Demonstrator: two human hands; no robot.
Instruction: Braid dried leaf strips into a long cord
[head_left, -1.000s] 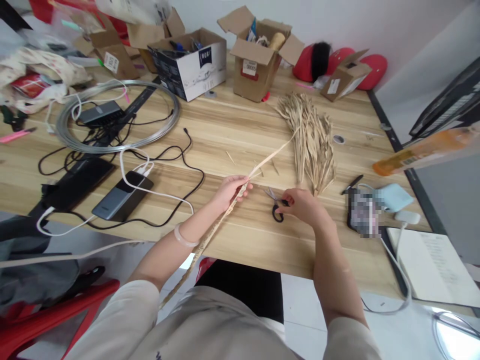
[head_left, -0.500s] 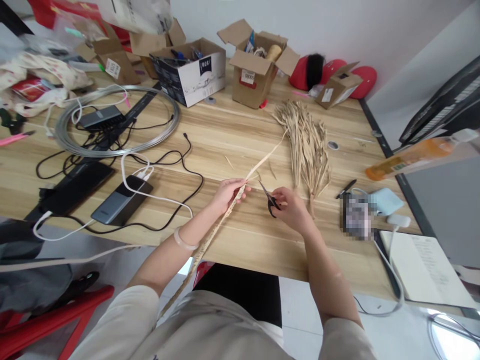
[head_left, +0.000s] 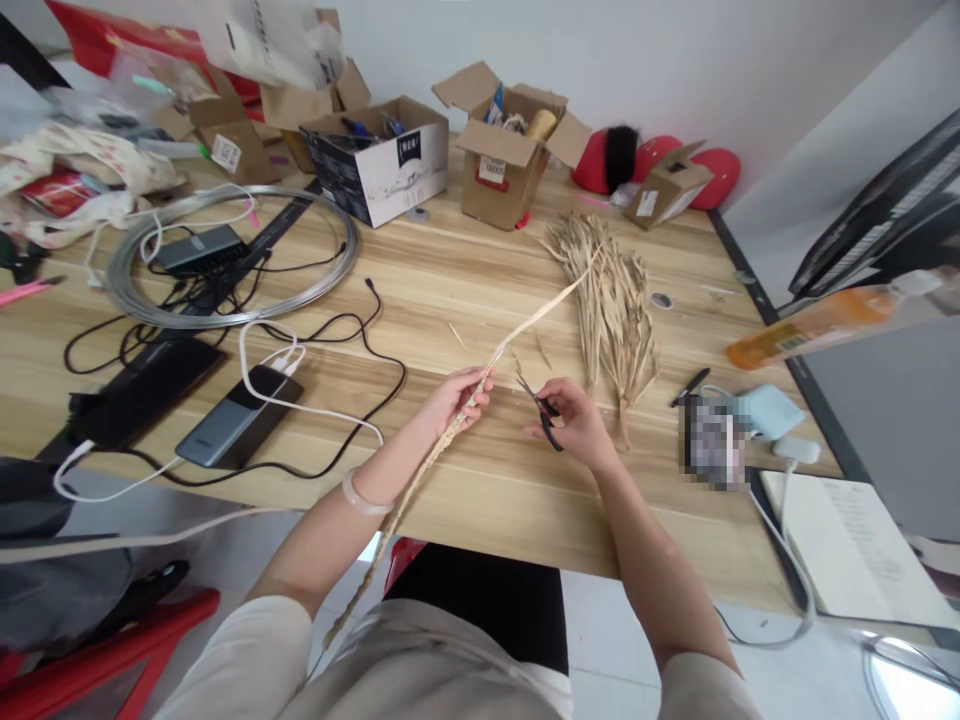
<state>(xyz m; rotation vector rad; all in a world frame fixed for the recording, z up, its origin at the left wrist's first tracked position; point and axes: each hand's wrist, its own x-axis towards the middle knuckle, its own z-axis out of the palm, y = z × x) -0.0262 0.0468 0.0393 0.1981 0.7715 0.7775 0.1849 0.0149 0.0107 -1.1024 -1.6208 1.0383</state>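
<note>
My left hand (head_left: 457, 400) is closed round a braided straw cord (head_left: 424, 470), which trails down past my forearm to my lap. From the top of the grip a loose pale strand (head_left: 540, 312) runs up to the right, its tip over a bundle of dried leaves (head_left: 600, 300). In my right hand (head_left: 574, 425) are small black-handled scissors (head_left: 550, 415), fingers in the loops. Their blades point up and left, slightly parted, close to the cord but apart from it. Small straw scraps (head_left: 544, 348) lie on the table beyond my hands.
At left are a wire coil (head_left: 345, 260), black cables, a power bank (head_left: 236, 420) and a phone (head_left: 146, 395). Cardboard boxes (head_left: 499, 185) stand along the back. To the right lie an orange bottle (head_left: 817, 320), a blue pouch (head_left: 769, 412) and an open notebook (head_left: 847, 540).
My right hand with the scissors has shifted slightly down, and the blades have parted a little more. My left hand keeps its grip; the loose strand now reaches farther over the leaf bundle.
</note>
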